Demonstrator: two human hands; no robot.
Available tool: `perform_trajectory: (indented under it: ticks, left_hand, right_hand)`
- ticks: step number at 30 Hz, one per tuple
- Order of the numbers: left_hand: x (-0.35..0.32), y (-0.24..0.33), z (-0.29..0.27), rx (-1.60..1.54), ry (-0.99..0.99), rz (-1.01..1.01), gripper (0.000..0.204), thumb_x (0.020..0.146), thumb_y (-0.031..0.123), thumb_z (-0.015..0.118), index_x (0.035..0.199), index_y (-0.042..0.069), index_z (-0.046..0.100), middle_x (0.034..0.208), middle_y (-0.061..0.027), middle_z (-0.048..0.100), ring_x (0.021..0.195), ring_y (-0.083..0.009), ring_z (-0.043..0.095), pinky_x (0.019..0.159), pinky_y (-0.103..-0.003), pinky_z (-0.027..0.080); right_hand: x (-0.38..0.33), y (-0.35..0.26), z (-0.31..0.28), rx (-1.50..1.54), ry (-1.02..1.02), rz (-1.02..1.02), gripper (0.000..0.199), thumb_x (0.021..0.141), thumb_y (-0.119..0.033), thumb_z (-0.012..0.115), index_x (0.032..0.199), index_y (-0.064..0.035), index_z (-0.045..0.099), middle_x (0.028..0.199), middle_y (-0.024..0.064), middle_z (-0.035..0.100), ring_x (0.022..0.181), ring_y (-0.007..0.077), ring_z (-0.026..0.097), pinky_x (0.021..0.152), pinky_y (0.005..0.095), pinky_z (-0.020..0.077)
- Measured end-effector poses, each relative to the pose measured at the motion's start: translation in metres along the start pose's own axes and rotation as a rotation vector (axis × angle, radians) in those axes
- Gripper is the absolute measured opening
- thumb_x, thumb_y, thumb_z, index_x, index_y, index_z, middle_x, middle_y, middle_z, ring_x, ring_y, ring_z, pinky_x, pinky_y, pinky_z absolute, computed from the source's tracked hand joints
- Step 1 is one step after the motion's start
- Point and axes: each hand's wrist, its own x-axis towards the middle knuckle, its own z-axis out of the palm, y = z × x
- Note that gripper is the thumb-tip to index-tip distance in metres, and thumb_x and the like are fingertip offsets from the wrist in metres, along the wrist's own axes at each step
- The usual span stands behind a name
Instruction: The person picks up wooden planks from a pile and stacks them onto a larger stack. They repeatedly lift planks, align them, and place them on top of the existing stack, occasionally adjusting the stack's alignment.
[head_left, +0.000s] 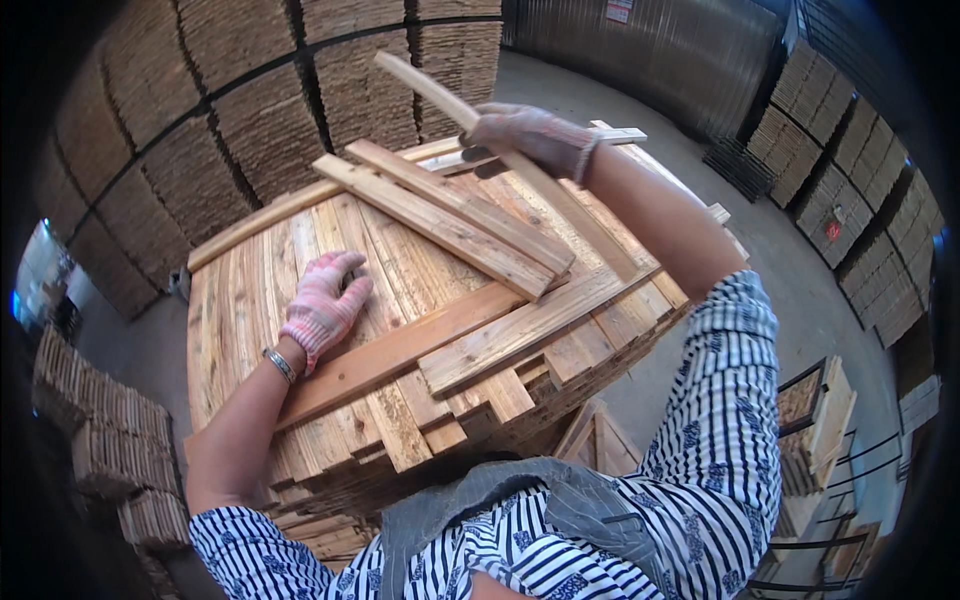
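Observation:
My right hand (530, 138), in a worn knit glove, is closed around a long narrow wooden board (425, 88). The board slants from the far left toward the near right, above the stack. My left hand (328, 300), in a pink and white glove, is over the left part of the plank stack (240, 290) with thumb and fingers apart and holds nothing. Two loose boards (430, 225) lie side by side across the middle of the top. Nearer me lie a reddish board (400, 355) and a paler board (520, 330), both angled across the planks.
Tall strapped bundles of boards (270, 120) stand behind the stack at the left. Further bundles (840, 180) line the right side beyond the concrete floor (640, 100). Smaller board piles (120, 450) are at the lower left. A metal rack (850, 480) stands at the lower right.

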Motion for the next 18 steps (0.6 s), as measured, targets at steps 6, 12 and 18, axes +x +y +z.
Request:
perform_trajectory:
  ticks: [6, 12, 18]
  left_hand:
    - [0.001, 0.012, -0.008, 0.08, 0.012, 0.018, 0.038, 0.09, 0.026, 0.067, 0.12, 0.002, 0.066, 0.123, -0.0209, 0.062, 0.118, -0.0365, 0.057, 0.106, -0.042, 0.044]
    - [0.02, 0.049, -0.03, -0.502, -0.174, -0.46, 0.053, 0.1, 0.027, 0.062, 0.143, -0.002, 0.048, 0.133, -0.0171, 0.061, 0.126, -0.024, 0.057, 0.106, -0.034, 0.048]
    - [0.068, 0.066, 0.017, -0.777, -0.235, -0.447, 0.035, 0.1, 0.015, 0.057, 0.133, 0.004, 0.054, 0.098, -0.0103, 0.065, 0.081, -0.0181, 0.064, 0.064, -0.028, 0.054]
  right_hand:
    - [0.067, 0.058, 0.029, -0.693, 0.023, 0.024, 0.064, 0.081, -0.044, 0.069, 0.125, 0.001, 0.06, 0.114, 0.0216, 0.068, 0.104, 0.0307, 0.066, 0.091, 0.0393, 0.0519]
    - [0.076, 0.071, 0.049, -0.949, -0.02, 0.125, 0.077, 0.085, -0.05, 0.06, 0.135, 0.0082, 0.053, 0.129, 0.0308, 0.062, 0.122, 0.0407, 0.061, 0.104, 0.0433, 0.0475]
    - [0.083, 0.074, 0.053, -0.968, -0.042, 0.049, 0.081, 0.084, -0.049, 0.059, 0.134, 0.0137, 0.051, 0.124, 0.0341, 0.063, 0.116, 0.0423, 0.064, 0.098, 0.0442, 0.0508]
